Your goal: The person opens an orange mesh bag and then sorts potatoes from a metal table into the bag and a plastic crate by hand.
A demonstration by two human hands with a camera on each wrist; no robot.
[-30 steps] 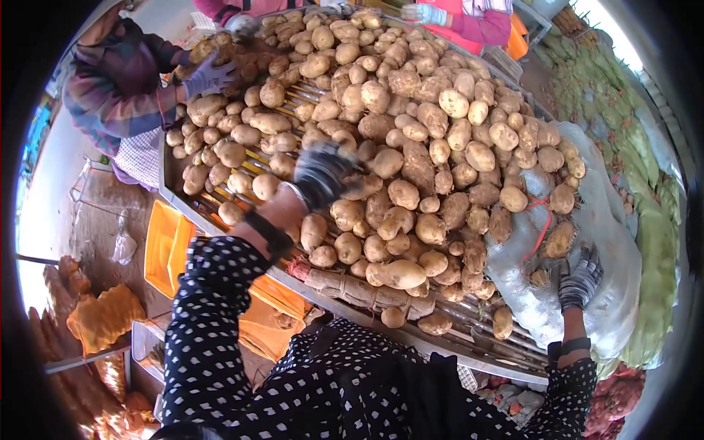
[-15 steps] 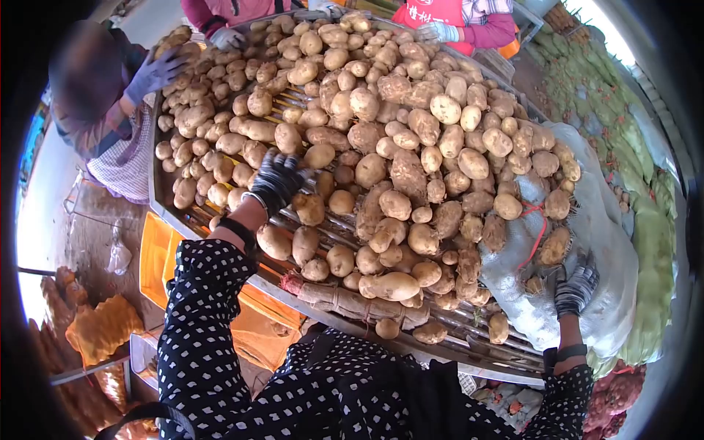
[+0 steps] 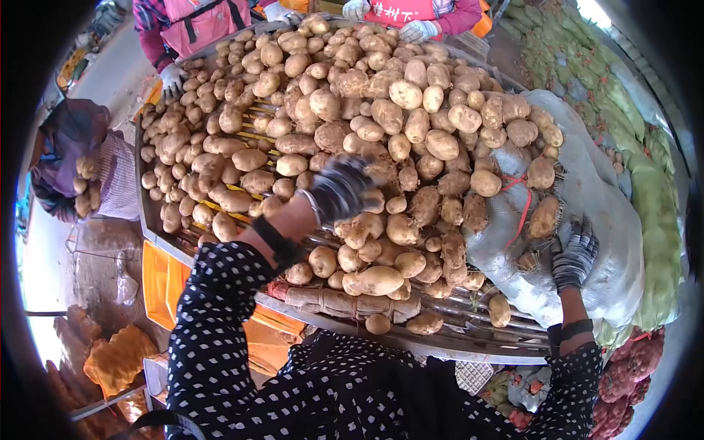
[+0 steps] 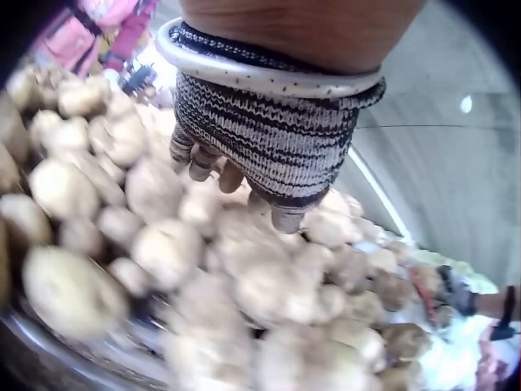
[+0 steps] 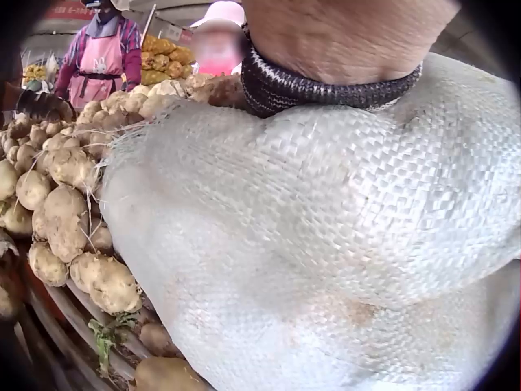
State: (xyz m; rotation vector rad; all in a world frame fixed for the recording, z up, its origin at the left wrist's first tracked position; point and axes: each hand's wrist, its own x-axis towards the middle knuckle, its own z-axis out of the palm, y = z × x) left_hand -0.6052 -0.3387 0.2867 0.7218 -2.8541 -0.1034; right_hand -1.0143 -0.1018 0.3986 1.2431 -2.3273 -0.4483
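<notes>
In the head view my striped-gloved left hand point(image 3: 341, 189), blurred, is over the middle of the potato heap point(image 3: 407, 158). The left wrist view shows that hand point(image 4: 264, 142) above the potatoes point(image 4: 167, 252), fingers pointing down and slightly bent, with no potato visibly gripped. My right hand point(image 3: 575, 257) rests on a white woven sack point(image 3: 609, 213) at the heap's right side, fingers extended. Its cuff point(image 5: 326, 94) shows over the sack point(image 5: 301, 220) in the right wrist view; the fingers are hidden there. A red string point(image 3: 522, 213) lies on the sack near potatoes.
The slatted metal table point(image 3: 455, 350) has a raised near edge, with a rolled sack point(image 3: 345, 302) along it. Orange crates point(image 3: 165, 282) stand below on the left. Several other people point(image 3: 202, 26) are around the table; one at the left point(image 3: 77, 158) holds potatoes. Green sacks point(image 3: 656, 242) lie right.
My left hand has swung from the potatoes at the left to the heap's middle. My right hand remains on the sack. The person at the left has moved back from the table.
</notes>
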